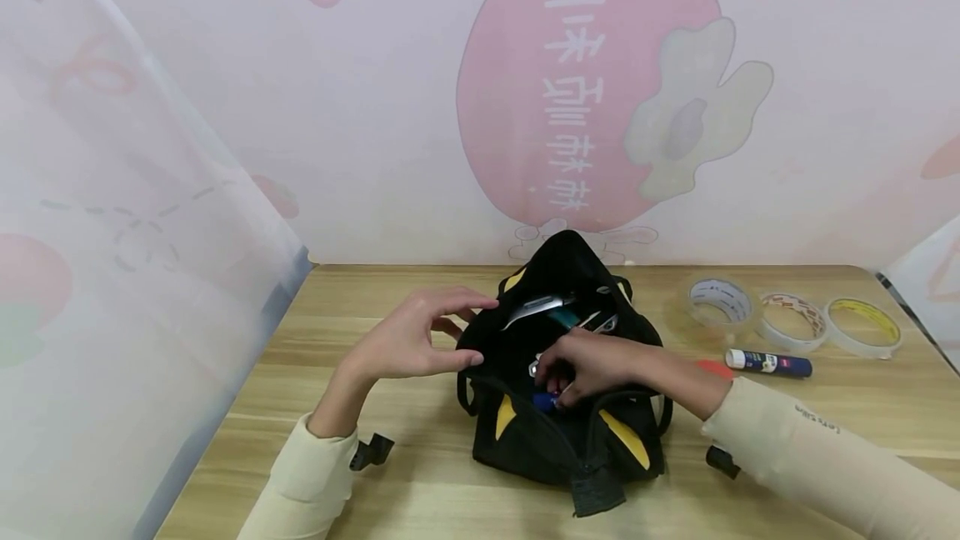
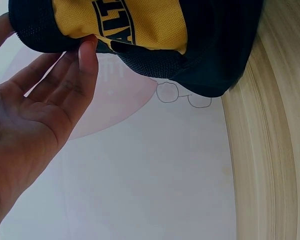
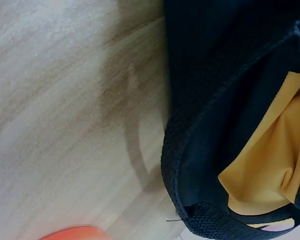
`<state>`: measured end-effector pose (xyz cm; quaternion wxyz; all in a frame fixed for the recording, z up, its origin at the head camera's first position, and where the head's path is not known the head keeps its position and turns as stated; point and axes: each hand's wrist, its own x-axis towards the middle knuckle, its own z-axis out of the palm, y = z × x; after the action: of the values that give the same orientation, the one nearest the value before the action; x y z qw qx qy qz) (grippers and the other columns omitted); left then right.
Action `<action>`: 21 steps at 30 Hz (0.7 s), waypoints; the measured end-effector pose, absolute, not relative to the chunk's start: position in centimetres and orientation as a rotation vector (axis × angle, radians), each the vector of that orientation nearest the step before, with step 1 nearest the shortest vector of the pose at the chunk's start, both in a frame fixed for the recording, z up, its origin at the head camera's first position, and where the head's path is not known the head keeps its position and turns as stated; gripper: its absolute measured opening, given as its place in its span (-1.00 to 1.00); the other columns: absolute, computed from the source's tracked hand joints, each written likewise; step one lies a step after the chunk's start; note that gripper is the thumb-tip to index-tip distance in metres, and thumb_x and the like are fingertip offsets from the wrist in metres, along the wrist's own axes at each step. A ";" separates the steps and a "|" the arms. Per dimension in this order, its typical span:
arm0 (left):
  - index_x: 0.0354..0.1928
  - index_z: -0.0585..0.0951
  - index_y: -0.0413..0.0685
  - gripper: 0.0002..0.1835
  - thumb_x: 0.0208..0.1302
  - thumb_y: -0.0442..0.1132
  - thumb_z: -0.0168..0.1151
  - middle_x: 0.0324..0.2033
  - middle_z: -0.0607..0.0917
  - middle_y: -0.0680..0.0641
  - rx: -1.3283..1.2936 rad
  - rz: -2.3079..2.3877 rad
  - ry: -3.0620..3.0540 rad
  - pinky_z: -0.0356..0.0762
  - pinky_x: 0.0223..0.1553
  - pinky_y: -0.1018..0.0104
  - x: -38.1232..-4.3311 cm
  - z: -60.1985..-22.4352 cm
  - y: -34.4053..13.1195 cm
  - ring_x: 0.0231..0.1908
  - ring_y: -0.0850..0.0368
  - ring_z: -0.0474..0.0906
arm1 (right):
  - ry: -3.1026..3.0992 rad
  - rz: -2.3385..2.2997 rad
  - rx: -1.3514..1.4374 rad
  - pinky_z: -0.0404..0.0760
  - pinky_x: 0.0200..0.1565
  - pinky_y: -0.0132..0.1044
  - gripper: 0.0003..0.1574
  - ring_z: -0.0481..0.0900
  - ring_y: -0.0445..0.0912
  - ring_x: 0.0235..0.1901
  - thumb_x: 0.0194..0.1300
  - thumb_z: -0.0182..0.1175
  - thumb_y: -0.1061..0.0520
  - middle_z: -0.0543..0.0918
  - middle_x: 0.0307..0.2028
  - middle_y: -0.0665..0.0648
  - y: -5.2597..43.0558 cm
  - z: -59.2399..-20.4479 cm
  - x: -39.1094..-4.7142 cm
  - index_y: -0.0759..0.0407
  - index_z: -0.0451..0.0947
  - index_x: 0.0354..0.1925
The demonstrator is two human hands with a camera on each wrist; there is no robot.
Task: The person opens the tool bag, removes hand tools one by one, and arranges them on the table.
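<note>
A black tool bag with yellow panels stands on the table with its mouth spread wide. At its left rim my left hand holds the edge, thumb and forefinger over the rim; in the left wrist view other fingers touch the outer wall near a yellow label. My right hand reaches inside the bag, fingers curled at a small blue object, mostly covered; I cannot tell its kind. Farther back inside lie a silver blade-like tool and a teal item. The right wrist view shows the bag's strap but no hand.
On the right of the wooden table are a wide clear tape roll, two narrower rolls and a blue glue stick with a white cap. A red flat thing shows beside the right forearm. A printed curtain hangs behind.
</note>
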<state>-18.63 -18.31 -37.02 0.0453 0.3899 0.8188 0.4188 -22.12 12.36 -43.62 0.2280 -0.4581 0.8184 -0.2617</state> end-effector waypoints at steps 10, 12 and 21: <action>0.38 0.60 -0.23 -0.33 0.21 -0.36 0.57 0.25 0.72 -0.17 1.174 1.274 2.495 0.84 -0.02 0.26 -18.7 -37.0 -18.3 0.07 0.00 0.76 | 2.352 -0.724 -1.303 0.72 -0.06 -0.41 -0.62 0.72 -0.31 -0.16 0.23 0.51 0.19 0.83 -0.15 -0.04 12.5 -43.4 -22.3 0.10 0.77 0.04; 0.38 0.60 -0.22 -0.33 0.21 -0.36 0.57 0.26 0.72 -0.17 1.173 1.274 2.495 0.84 -0.02 0.26 -18.7 -37.0 -18.3 0.07 0.00 0.76 | 2.361 -0.733 -1.312 0.72 -0.04 -0.40 -0.60 0.72 -0.29 -0.13 0.25 0.51 0.18 0.83 -0.11 -0.03 12.6 -43.2 -22.3 0.09 0.76 0.07; 0.39 0.60 -0.21 -0.33 0.23 -0.33 0.57 0.26 0.71 -0.18 1.197 1.281 2.498 0.84 -0.02 0.26 -18.7 -37.0 -18.2 0.06 0.00 0.76 | 2.433 -0.831 -1.325 0.79 0.07 -0.24 -0.63 0.76 -0.21 -0.04 0.36 0.49 0.15 0.82 -0.01 -0.03 12.7 -41.5 -22.7 0.05 0.75 0.12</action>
<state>-18.67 -18.22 -36.97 0.0447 0.3918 0.8177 0.4193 -22.71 12.67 -41.45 0.1243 -0.4547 0.8346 -0.2850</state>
